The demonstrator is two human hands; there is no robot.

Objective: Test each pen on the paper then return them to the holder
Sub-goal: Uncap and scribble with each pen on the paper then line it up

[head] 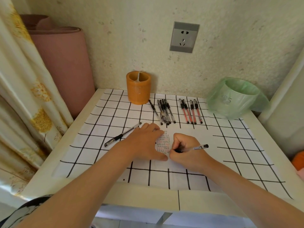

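My right hand (185, 149) grips a black pen (198, 147), its tip down on the white paper (179, 163), which carries rows of small black and red marks. My left hand (146, 143) lies flat on the paper's left part, fingers straight. A black pen (122, 134) lies loose on the cloth left of that hand. Several black pens (164, 111) and several red pens (190, 111) lie in two rows behind the paper. The orange holder (138, 88) stands at the back with one thin stick inside.
A black-grid white cloth (107, 116) covers the small table. A bin with a green bag (235, 97) stands at the back right. A rolled pink mat (64, 63) and a curtain (21, 96) are on the left. An orange object (298, 159) sits at the right edge.
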